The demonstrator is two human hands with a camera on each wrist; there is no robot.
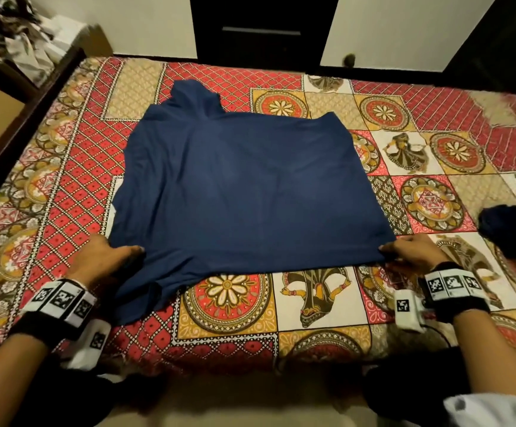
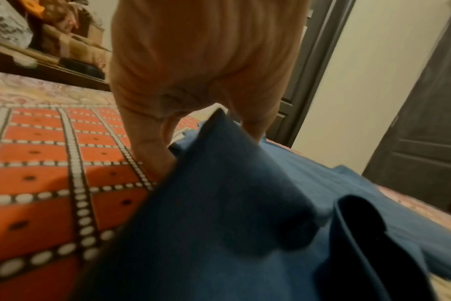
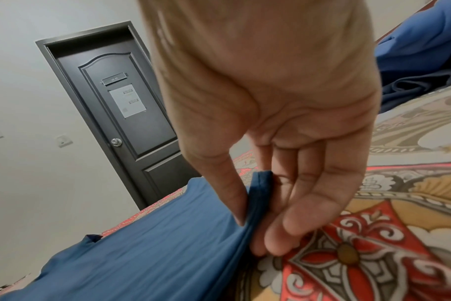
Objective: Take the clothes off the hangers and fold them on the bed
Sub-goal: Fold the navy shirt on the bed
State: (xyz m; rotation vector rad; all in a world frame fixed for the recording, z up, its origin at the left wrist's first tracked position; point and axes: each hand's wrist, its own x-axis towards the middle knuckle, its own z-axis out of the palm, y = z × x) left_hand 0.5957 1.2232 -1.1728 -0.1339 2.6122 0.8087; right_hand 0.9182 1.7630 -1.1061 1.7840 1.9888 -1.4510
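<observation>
Shirt (image 1: 244,192), navy blue, lies spread flat on the bed (image 1: 321,306), its near edge toward the person and its collar end toward the far wall. No hanger is visible on it, so the step in hand is judged to be spreading and squaring before the first fold.

Grip state: the left hand (image 1: 105,254) holds the near left corner, with cloth bunched up between thumb and fingers (image 2: 152,154). The right hand (image 1: 410,251) pinches the near right corner; in the right wrist view the thumb presses the doubled hem against the fingers (image 3: 309,203).

Procedure for this step:
- Keep both pinches at the hem, not in the body of the cloth.
- Draw the corners apart and toward the bed's near edge with equal tension, so the hem lies straight.
- The left side carries a loose flap (image 1: 139,291) hanging past the hem line; lay it flat before folding.
- Release only when the cloth rests without ridges.

Materials: the shirt is a thin, soft knit, matte, with shallow wrinkles along its left side; it will likely drape and slide readily. The bed cover is a printed cotton-like sheet in red, ochre and white medallions. A second dark blue garment (image 1: 515,229) lies crumpled at the right.
</observation>
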